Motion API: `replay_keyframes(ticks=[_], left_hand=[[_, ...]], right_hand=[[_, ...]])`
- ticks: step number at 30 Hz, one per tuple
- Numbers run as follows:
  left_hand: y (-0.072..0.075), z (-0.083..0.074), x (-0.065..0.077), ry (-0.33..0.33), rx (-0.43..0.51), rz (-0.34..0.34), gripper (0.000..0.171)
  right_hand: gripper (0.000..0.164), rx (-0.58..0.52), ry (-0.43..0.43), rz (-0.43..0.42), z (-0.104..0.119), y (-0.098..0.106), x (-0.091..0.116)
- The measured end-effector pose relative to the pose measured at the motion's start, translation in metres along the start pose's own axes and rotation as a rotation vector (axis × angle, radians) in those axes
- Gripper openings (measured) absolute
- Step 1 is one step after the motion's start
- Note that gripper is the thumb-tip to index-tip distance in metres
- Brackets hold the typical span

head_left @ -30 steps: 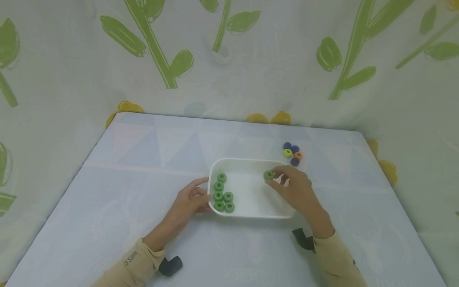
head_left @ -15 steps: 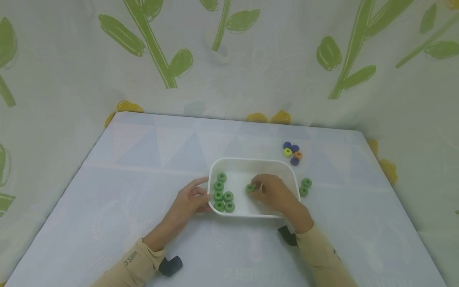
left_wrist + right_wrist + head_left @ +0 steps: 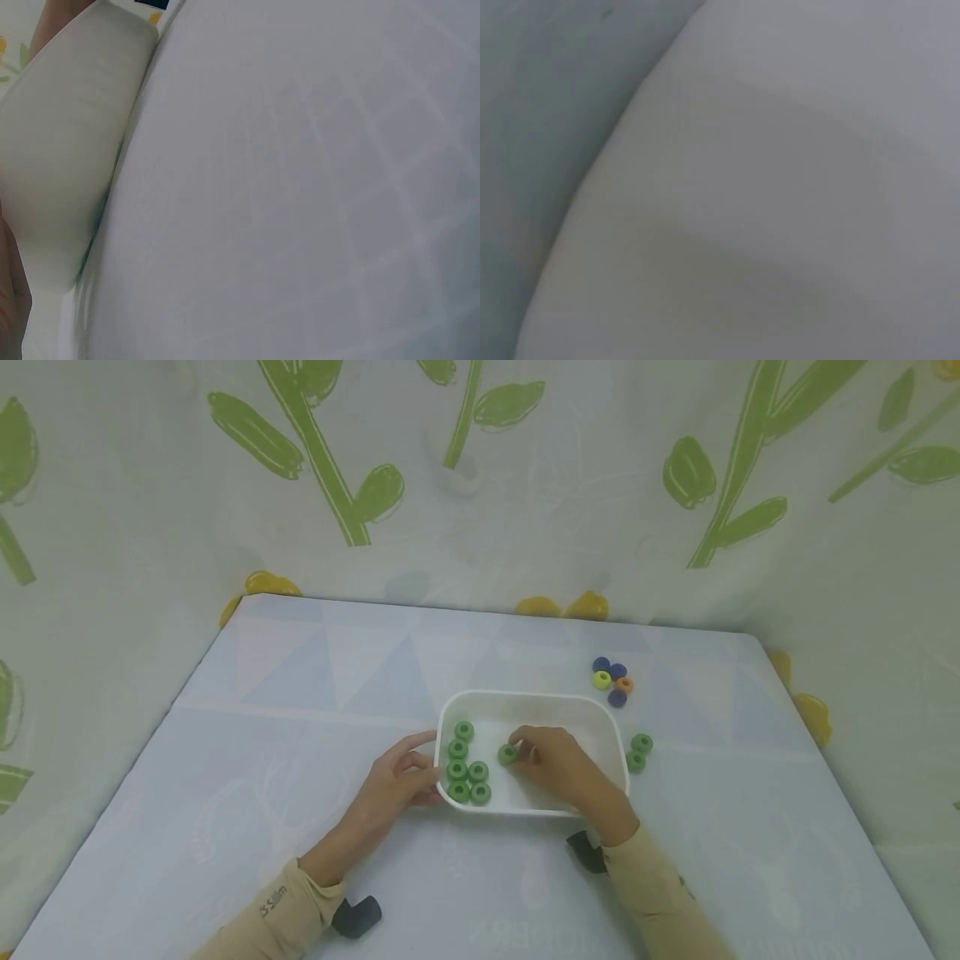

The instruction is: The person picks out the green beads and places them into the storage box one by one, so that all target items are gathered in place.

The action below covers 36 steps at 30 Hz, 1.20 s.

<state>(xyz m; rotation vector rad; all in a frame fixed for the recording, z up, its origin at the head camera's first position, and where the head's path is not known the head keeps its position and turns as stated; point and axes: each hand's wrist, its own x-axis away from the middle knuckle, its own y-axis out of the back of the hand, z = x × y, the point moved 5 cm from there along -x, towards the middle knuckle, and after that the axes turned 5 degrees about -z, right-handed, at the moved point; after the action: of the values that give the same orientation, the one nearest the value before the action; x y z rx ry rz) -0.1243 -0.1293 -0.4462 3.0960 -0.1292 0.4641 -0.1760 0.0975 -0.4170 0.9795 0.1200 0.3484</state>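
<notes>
While the desk [image 3: 247, 752] lay broad under a pale patterned cloth, with curtain drawn close behind and to both sides, the work sat near its middle. The white tray [image 3: 525, 699] stood there with rounded walls; the left wrist view showed its outer wall flush on the cloth. Left hand [image 3: 393, 785] rested at the tray's left rim, fingers loosely curled against the wall, seemingly to steady it. Right hand [image 3: 558, 764] reached inside, fingertips pinching a green ring [image 3: 507, 754] low over the tray floor.

Judged step: placing that ring beside the five green rings [image 3: 467, 763] clustered at the left wall. Next move calls for a short leftward carry and a gentle release without knocking the cluster.

Room: bare floor in the tray's right half. Two more green rings [image 3: 638, 752] lay just outside the right wall; a mixed-colour cluster [image 3: 611, 680] sat farther back.
</notes>
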Motion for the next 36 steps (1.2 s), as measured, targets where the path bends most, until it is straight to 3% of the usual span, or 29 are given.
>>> replay_keyframes(ticks=[10, 36], left_hand=[[0.0, 0.001, 0.0, -0.01, -0.003, 0.014, 0.061], [-0.001, -0.001, 0.001, -0.012, 0.006, 0.029, 0.061]], right_hand=[[0.028, -0.014, 0.005, -0.006, 0.012, -0.008, -0.005], [0.028, -0.004, 0.126, 0.008, 0.033, -0.014, -0.008]])
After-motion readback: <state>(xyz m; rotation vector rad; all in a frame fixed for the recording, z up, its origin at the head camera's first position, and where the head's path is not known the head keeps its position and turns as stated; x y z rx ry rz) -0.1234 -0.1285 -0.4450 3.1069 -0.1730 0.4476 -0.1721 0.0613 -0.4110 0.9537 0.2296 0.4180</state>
